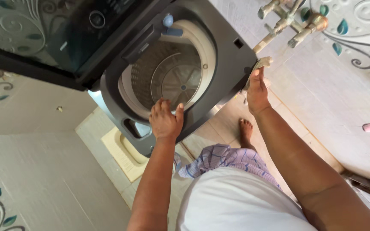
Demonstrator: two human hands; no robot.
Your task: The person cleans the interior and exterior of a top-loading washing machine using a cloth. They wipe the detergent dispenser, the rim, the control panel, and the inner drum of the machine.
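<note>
On washer rim (pixel 219 96), L hand (pixel 165 120) grips edge; R hand (pixel 257 90) clutches cloth (pixel 260 64) at corner.

dark glossy control panel screen (pixel 108 13) on washing machine's raised lid, round button beside it
</note>
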